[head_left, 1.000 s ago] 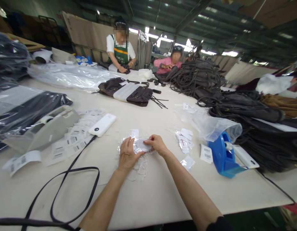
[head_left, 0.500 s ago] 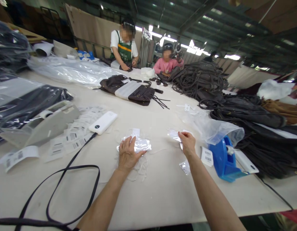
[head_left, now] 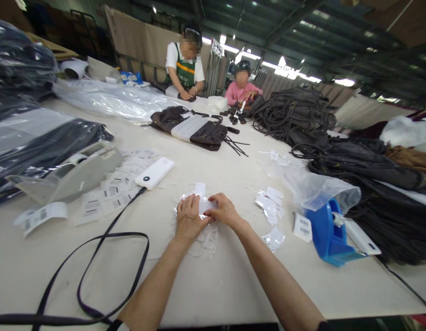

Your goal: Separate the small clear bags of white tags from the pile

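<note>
My left hand (head_left: 187, 219) rests palm down on a small stack of clear plastic packets (head_left: 203, 207) in the middle of the white table (head_left: 216, 285), fingers pressed on it. My right hand (head_left: 224, 211) meets it from the right, fingers pinched on the top packet of the same stack. Loose white strings (head_left: 207, 239) lie under and just in front of both hands. A few more small packets and white tags (head_left: 271, 202) lie to the right of my right hand.
A blue tape dispenser (head_left: 328, 236) stands at right, a grey one (head_left: 73, 172) at left beside barcode labels (head_left: 109, 195) and a white power bank (head_left: 155, 173). A black strap (head_left: 105, 271) loops at front left. Dark bags (head_left: 364, 170) pile right; two people work at the far end.
My right hand reached out to the packets on the right half a second ago and has come back to the stack under my left hand. My left hand stayed put.
</note>
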A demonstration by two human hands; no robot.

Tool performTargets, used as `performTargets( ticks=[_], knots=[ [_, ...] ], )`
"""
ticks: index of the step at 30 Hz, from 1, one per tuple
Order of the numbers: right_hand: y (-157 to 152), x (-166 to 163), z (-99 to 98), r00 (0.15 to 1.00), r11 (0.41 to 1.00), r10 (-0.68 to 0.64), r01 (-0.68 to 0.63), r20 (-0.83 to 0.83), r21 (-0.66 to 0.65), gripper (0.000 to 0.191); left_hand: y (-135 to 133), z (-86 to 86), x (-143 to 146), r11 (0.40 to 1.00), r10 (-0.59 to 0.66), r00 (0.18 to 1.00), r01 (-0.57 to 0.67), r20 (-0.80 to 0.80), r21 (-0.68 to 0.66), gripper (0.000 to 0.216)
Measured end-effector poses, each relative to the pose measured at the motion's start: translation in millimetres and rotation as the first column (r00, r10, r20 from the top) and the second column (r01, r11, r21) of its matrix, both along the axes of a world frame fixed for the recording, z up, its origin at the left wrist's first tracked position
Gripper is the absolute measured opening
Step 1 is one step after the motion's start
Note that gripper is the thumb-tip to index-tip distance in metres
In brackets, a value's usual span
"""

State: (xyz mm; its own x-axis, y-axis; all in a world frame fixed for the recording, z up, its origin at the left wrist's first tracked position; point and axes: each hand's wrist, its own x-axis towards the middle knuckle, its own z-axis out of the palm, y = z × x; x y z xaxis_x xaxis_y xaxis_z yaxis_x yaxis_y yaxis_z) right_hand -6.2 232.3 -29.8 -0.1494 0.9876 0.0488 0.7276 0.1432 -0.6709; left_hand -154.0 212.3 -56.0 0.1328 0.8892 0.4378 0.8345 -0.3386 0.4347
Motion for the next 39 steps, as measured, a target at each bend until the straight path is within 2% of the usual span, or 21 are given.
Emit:
performTargets(
  ticks=[4,6,9,12,14,16,18,20,21,23,24,26,27,29,31,33,36,39],
  knots=[
    [-2,8,-1.4,0.968,0.991,-0.113,0.125,-0.225,0.042,0.021,0,0.8,0,1.0,0.003,1.0,-0.002,0.018,-0.026,0.079],
    [-4,9,1.5,0.912,0.984,-0.176,0.172,-0.369,-0.044,0.018,-1,0.6,0,1.0,0.003,1.0,-0.003,0.024,-0.027,0.082],
    [-7,12,12.6,0.807,0.969,-0.241,0.165,-0.539,-0.185,0.022,-2,1.8,0,1.0,0.008,1.0,-0.008,0.011,-0.019,0.084],
    [-11,28,26.8,0.759,0.957,-0.286,0.198,-0.585,-0.212,0.025,-4,4.9,0,1.0,0.0,1.0,0.0,-0.029,-0.004,0.082],
    [-14,52,33.3,0.733,0.938,-0.347,0.267,-0.585,-0.222,0.027,-4,7.0,-2,1.0,-0.011,0.999,0.011,-0.051,-0.008,0.079],
    [-19,85,35.9,0.697,0.885,-0.462,0.401,-0.548,-0.236,0.032,-4,8.8,-4,0.999,-0.02,0.998,0.018,-0.061,-0.028,0.077],
    [-24,120,35.4,0.683,0.787,-0.61,0.581,-0.401,-0.207,0.034,-4,10.3,-5,0.999,-0.024,0.998,0.021,-0.057,-0.047,0.076],
    [-26,145,33.2,0.693,0.698,-0.715,0.715,-0.094,-0.038,0.033,-5,11.6,-5,0.998,-0.024,0.999,0.022,-0.048,-0.052,0.072],
    [-25,150,31.9,0.682,0.685,-0.729,0.724,0.066,0.078,0.031,-5,12.0,-5,0.999,-0.022,0.999,0.02,-0.042,-0.05,0.071],
    [-17,139,28.5,0.695,0.742,-0.671,0.628,0.259,0.236,0.029,-5,12.3,-3,0.999,-0.016,0.999,0.015,-0.033,-0.04,0.069],
    [-10,125,26.4,0.747,0.795,-0.606,0.553,0.273,0.25,0.029,-5,12.1,-3,0.999,-0.015,0.999,0.014,-0.031,-0.033,0.068],
    [11,83,21.6,0.895,0.907,-0.409,0.377,0.179,0.187,0.03,-5,11.1,-2,1.0,-0.014,0.999,0.014,-0.03,-0.019,0.068],
    [24,59,19.1,0.943,0.946,-0.311,0.293,0.123,0.141,0.03,-5,10.5,-1,1.0,-0.015,0.999,0.014,-0.03,-0.011,0.068],
    [48,15,14.9,0.977,0.983,-0.175,0.166,0.119,0.078,0.029,-6,9.4,-2,1.0,-0.012,0.999,0.012,-0.03,-0.002,0.068],
    [69,-17,12.2,0.976,0.993,-0.116,0.119,0.182,-0.005,0.035,-6,8.8,-2,1.0,-0.009,1.0,0.009,-0.026,-0.009,0.068],
    [85,-33,10.8,0.969,0.981,-0.136,0.161,0.209,-0.109,0.041,-6,9.0,-2,0.999,-0.009,1.0,0.008,-0.023,-0.035,0.07],
    [100,-36,10.0,0.97,0.943,-0.193,0.225,0.149,-0.247,0.037,-6,9.9,-2,0.997,-0.017,1.0,0.015,-0.025,-0.072,0.072],
    [103,-31,10.0,0.983,0.928,-0.182,0.185,0.037,-0.323,0.03,-5,10.4,-1,0.995,-0.015,1.0,0.013,-0.022,-0.098,0.073]
  ],
)
